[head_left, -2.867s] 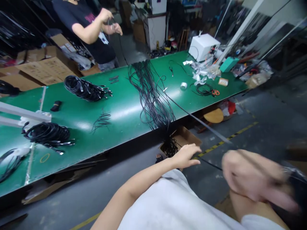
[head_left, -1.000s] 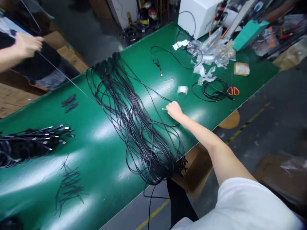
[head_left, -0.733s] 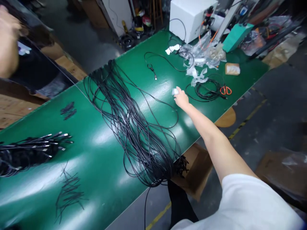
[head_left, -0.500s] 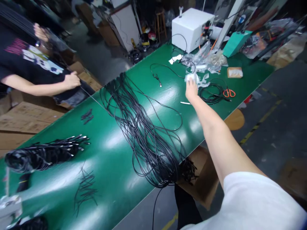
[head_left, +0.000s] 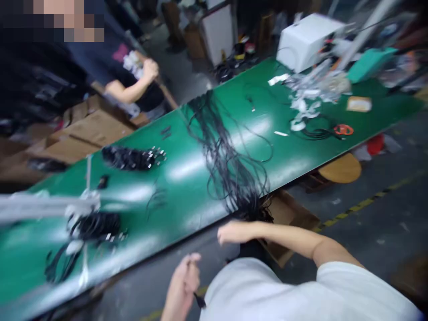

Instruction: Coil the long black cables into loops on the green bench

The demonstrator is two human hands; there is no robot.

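My left hand (head_left: 183,281) is closed in front of the table's near edge, low in the view. A short black cable end (head_left: 199,300) sticks out below its fingers; the rest of that cable is hidden or blurred. My right hand (head_left: 234,232) is curled shut just off the table edge, below the near end of a long bundle of black cables (head_left: 230,165). Whatever it may hold is hidden. The bundle lies across the green table (head_left: 187,196).
Across the table stands a co-worker, one hand (head_left: 150,70) raised. Tied black cables (head_left: 130,158) and a metal stand (head_left: 80,205) are at left. At right lie orange-handled scissors (head_left: 343,129), plastic bags and a white box (head_left: 306,40). A carton (head_left: 287,214) sits below the edge.
My right hand has left the white item by the scissors and come back to the near edge. My left hand has come into view. The view has swung left; the co-worker's hand has moved.
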